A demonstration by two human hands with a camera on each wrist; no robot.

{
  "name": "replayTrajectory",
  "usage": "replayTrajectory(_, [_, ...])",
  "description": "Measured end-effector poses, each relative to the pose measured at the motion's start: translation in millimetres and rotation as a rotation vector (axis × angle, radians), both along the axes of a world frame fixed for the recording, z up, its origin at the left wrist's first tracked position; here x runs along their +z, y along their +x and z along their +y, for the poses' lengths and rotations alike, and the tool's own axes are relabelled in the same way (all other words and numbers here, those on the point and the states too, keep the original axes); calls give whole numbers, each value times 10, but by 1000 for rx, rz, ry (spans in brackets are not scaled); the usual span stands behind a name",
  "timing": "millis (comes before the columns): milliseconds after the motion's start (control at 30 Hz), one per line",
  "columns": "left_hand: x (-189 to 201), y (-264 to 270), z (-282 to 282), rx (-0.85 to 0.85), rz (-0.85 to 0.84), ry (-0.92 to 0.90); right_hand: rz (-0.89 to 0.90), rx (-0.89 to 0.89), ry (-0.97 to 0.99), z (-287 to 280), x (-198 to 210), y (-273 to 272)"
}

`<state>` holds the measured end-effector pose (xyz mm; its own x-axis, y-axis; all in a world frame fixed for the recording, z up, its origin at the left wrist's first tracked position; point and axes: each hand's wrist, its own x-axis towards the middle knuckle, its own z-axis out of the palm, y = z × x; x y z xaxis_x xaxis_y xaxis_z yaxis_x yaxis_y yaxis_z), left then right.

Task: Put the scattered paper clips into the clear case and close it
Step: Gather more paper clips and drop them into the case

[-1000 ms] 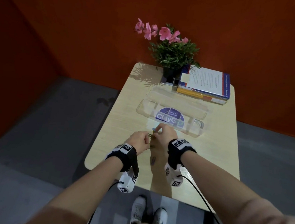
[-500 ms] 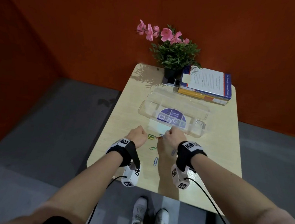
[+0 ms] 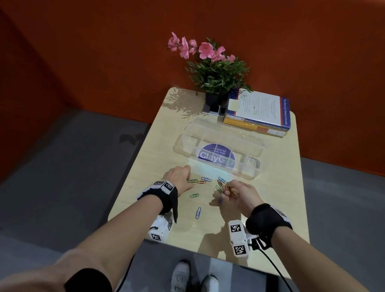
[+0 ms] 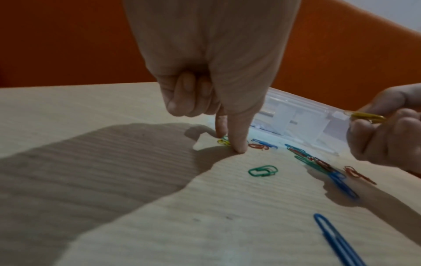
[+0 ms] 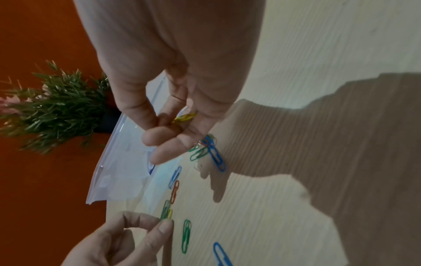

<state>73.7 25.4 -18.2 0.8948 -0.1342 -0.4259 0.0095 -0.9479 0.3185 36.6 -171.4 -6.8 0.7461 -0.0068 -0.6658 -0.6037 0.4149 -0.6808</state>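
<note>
The clear case (image 3: 219, 148) lies open mid-table, its lid folded back and a purple label inside. Several coloured paper clips (image 3: 201, 182) are scattered on the wood in front of it, with a tangled cluster (image 4: 314, 163) to the right. My left hand (image 4: 229, 142) has thumb and index tip pinching a yellow clip (image 5: 169, 214) that lies on the table, with the other fingers curled. My right hand (image 5: 168, 122) is raised a little above the cluster and holds yellow clips (image 5: 183, 117) in its fingertips, close to the case's front wall.
A potted plant with pink flowers (image 3: 216, 78) and a stack of books (image 3: 257, 112) stand behind the case at the table's far edge. The small table (image 3: 275, 199) ends just behind my wrists. My shoes (image 3: 194, 283) stand on grey floor below.
My hands, close together before, have moved apart. The right hand has lifted to the right with clips in it, and the loose clips between the hands now show.
</note>
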Motion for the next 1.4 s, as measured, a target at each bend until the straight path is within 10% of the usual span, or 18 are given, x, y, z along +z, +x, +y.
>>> replayTrajectory(900, [180, 36, -101, -20, 144, 12, 96, 60, -13, -39, 117, 30])
replayTrajectory(1400, [649, 463, -823, 411, 382, -813, 6, 167, -47, -326, 580, 414])
